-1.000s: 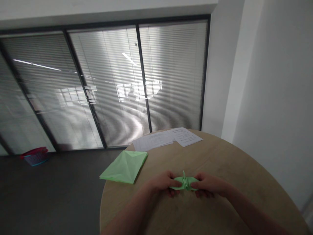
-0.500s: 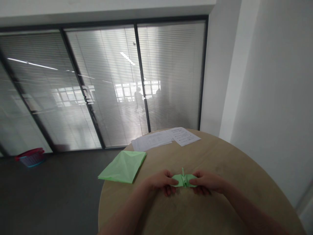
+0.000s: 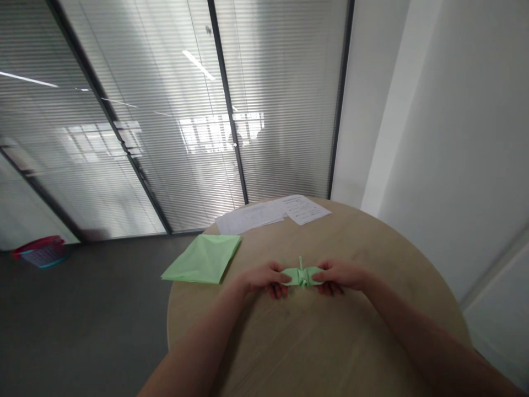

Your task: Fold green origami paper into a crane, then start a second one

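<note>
At the left edge of the round pale wooden surface (image 3: pixel 372 342) lies a creased light-green square paper sheet (image 3: pixel 202 266), with no hand on it. Near the middle, the left hand (image 3: pixel 264 278) has its grip pinched on the left wing of a small folded green paper figure (image 3: pixel 301 274), low over the surface, a thin point standing upright at its centre. The right hand (image 3: pixel 336 275) has its grip pinched on the right wing. The work looks like easing the wings apart. An even, gentle pull from both sides should open the creases without tearing. White printed paper sheets (image 3: pixel 248 218) rest at the far edge. Their print is too small to read, and no brand shows.
</note>
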Tool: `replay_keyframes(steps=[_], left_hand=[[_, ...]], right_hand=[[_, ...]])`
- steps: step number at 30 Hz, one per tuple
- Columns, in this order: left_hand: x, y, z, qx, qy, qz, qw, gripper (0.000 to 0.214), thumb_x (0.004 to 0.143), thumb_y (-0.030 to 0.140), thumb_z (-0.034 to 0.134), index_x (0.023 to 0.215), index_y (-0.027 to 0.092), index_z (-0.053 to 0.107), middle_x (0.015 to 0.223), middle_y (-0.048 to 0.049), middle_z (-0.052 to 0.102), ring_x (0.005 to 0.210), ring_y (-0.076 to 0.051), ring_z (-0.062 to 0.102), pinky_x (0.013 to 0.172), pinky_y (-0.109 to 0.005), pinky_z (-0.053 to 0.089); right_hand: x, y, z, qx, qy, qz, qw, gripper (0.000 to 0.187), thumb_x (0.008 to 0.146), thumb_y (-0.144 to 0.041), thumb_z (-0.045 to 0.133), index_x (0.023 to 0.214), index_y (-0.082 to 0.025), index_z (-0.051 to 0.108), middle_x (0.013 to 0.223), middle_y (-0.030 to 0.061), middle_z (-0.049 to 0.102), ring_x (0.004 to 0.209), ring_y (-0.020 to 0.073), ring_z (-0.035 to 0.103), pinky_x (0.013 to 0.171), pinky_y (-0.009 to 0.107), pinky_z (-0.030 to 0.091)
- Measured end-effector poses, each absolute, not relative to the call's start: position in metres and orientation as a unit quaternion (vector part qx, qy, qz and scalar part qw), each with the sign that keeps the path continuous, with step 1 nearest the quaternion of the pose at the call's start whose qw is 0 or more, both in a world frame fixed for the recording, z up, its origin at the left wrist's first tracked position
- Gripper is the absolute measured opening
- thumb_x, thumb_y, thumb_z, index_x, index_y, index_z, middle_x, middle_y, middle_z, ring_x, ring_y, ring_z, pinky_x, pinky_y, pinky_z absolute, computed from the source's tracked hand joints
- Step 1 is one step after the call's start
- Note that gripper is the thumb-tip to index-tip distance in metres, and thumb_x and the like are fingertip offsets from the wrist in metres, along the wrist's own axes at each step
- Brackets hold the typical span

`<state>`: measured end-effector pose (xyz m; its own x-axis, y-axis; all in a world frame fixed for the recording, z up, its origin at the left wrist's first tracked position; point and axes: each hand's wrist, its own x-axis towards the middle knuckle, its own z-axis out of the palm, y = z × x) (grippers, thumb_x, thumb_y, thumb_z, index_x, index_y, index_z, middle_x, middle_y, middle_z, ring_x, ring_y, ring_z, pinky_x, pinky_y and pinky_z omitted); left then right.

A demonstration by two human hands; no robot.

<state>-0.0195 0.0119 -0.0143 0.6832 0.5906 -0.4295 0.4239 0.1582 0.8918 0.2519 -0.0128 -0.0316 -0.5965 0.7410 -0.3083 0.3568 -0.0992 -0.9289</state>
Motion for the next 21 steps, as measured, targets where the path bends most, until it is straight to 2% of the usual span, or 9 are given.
replay_keyframes(steps=[8, 15, 19, 21], left_hand=[[-0.02, 0.009, -0.011, 0.648, 0.394, 0.066, 0.649, 0.036, 0.069, 0.047, 0.077, 0.073, 0.012, 0.07, 0.064, -0.0043, 0.068, 0.054, -0.013, 0.062, 0.05, -0.024, 0.049], [-0.02, 0.009, -0.012, 0.639, 0.398, 0.082, 0.654, 0.04, 0.066, 0.05, 0.079, 0.076, 0.013, 0.068, 0.069, -0.006, 0.07, 0.057, -0.015, 0.064, 0.051, -0.025, 0.05], [-0.017, 0.009, -0.014, 0.628, 0.412, 0.114, 0.651, 0.043, 0.067, 0.052, 0.077, 0.079, 0.012, 0.067, 0.072, -0.0064, 0.07, 0.057, -0.014, 0.063, 0.05, -0.024, 0.049], [-0.014, 0.009, -0.014, 0.61, 0.429, 0.148, 0.65, 0.044, 0.067, 0.052, 0.077, 0.081, 0.013, 0.066, 0.074, -0.0058, 0.07, 0.056, -0.013, 0.063, 0.049, -0.024, 0.049]], right_hand=[[0.255, -0.011, -0.034, -0.424, -0.654, 0.606, 0.155, 0.035, 0.08, -0.048, 0.064, 0.076, -0.013, 0.066, 0.062, 0.0007, 0.065, 0.039, 0.0057, 0.05, 0.032, 0.014, 0.035], [0.254, -0.014, -0.031, -0.426, -0.653, 0.605, 0.16, 0.037, 0.082, -0.051, 0.063, 0.076, -0.014, 0.066, 0.061, 0.0003, 0.063, 0.039, 0.006, 0.048, 0.032, 0.015, 0.033], [0.247, -0.014, -0.031, -0.462, -0.652, 0.56, 0.221, 0.039, 0.088, -0.053, 0.055, 0.101, -0.018, 0.067, 0.068, 0.0001, 0.065, 0.041, 0.0076, 0.047, 0.034, 0.018, 0.032], [0.243, -0.011, -0.031, -0.502, -0.657, 0.47, 0.308, 0.039, 0.09, -0.05, 0.051, 0.111, -0.02, 0.066, 0.083, 0.0043, 0.07, 0.054, 0.0112, 0.057, 0.042, 0.02, 0.039]])
